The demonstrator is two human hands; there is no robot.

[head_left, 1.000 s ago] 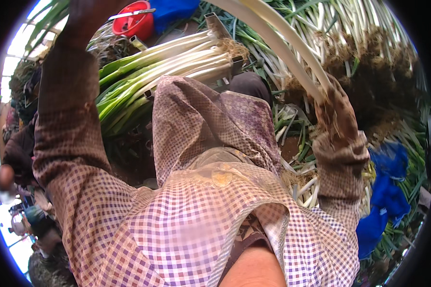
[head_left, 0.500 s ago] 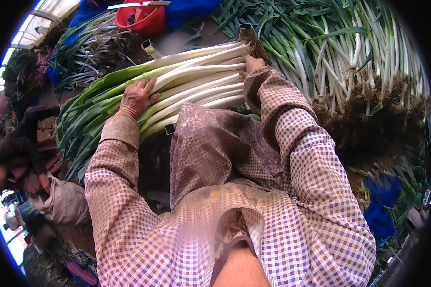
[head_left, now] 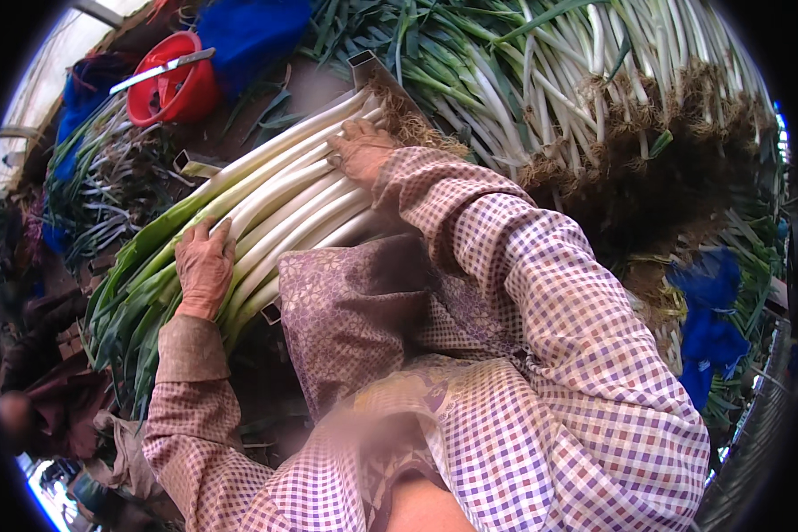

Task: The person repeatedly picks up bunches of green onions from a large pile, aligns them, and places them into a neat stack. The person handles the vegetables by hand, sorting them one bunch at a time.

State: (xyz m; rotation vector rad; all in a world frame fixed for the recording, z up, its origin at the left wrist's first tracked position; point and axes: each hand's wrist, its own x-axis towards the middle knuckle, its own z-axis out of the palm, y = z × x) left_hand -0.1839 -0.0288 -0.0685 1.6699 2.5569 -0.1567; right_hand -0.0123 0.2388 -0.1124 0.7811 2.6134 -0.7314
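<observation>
A bundle of leeks (head_left: 284, 191) lies side by side in front of me, white stalks toward the upper right and green leaves toward the lower left. My left hand (head_left: 206, 266) rests flat on the stalks where white turns green, its fingers apart. Over the white ends, close to the roots (head_left: 412, 120), my right hand (head_left: 362, 152) lies with its fingers spread and slightly bent. Metal tube ends (head_left: 363, 60) stick out around the bundle, part of a support mostly hidden under it.
A big heap of leeks (head_left: 585, 97) with earthy roots fills the upper right. At the upper left, a knife (head_left: 161, 71) lies across a red basin (head_left: 191, 99), beside blue cloth (head_left: 253, 40). Smaller leeks (head_left: 115, 173) are piled below it. More blue material (head_left: 709, 301) lies at right.
My right hand has shifted from the root ends onto the tops of the white stalks, fingers now showing. My left hand stays on the bundle. The whole view has turned.
</observation>
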